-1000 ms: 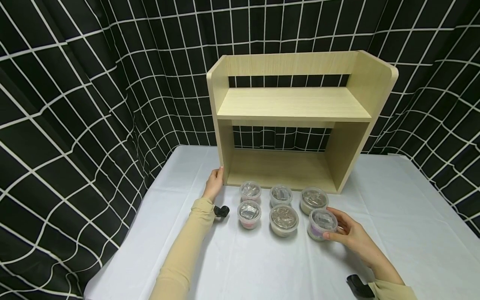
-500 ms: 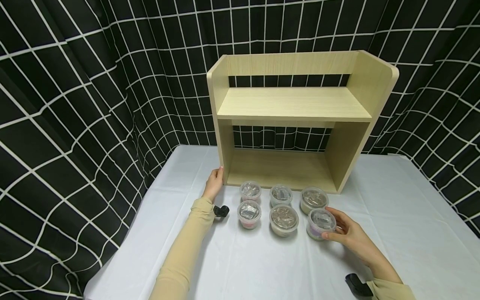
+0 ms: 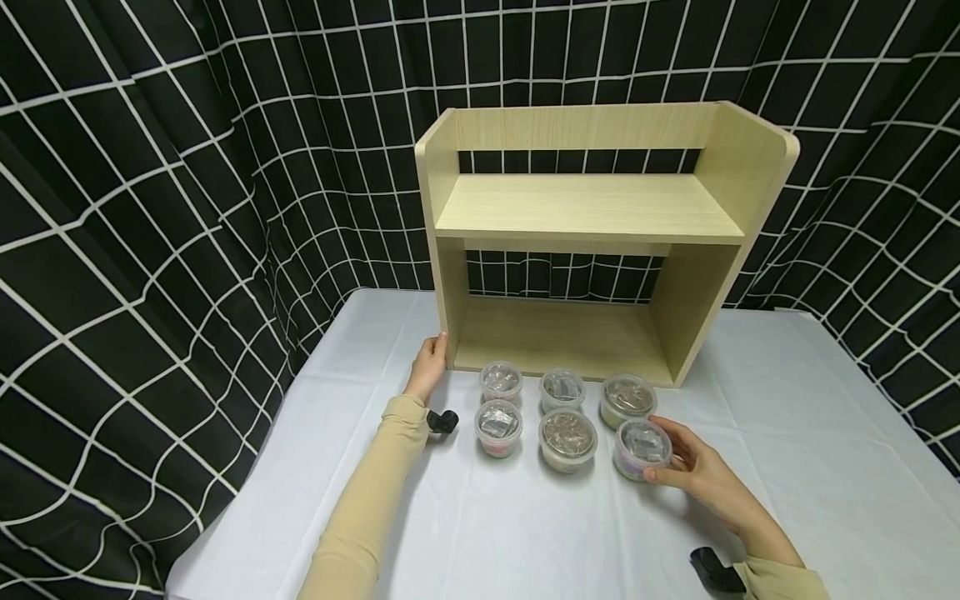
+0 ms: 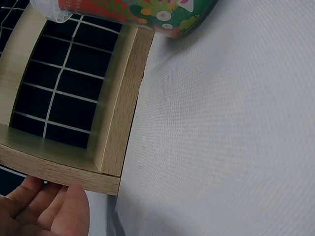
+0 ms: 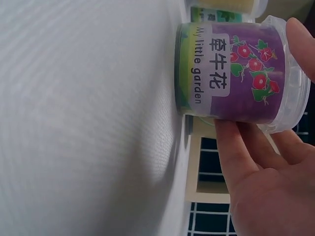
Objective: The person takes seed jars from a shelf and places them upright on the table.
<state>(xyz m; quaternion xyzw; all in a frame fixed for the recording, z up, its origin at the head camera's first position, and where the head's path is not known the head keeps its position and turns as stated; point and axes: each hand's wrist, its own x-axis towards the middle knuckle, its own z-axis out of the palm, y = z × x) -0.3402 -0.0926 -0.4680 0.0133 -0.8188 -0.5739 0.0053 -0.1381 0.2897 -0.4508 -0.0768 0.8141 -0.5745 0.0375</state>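
My right hand (image 3: 701, 475) holds a small clear-lidded plastic tub (image 3: 642, 447) at the front right of a two-row group on the table. Its label is purple with red flowers and reads "My little garden" in the right wrist view, where fingers (image 5: 236, 152) lie along one side and the thumb reaches the lid. Behind it stands a wider tub (image 3: 628, 397). My left hand (image 3: 427, 367) rests its fingertips against the outer left side of a wooden shelf unit (image 3: 588, 236). A tub with a red and green label (image 4: 147, 14) appears in the left wrist view.
More lidded tubs stand before the shelf: one at front centre (image 3: 567, 440), one at front left (image 3: 498, 427), and two behind, left (image 3: 501, 381) and centre (image 3: 562, 390). White cloth covers the table (image 3: 517, 533). Black grid-patterned curtains (image 3: 150, 250) surround it.
The right hand and the purple-labelled tub have shifted very slightly left since a second ago. The left hand stays against the shelf side.
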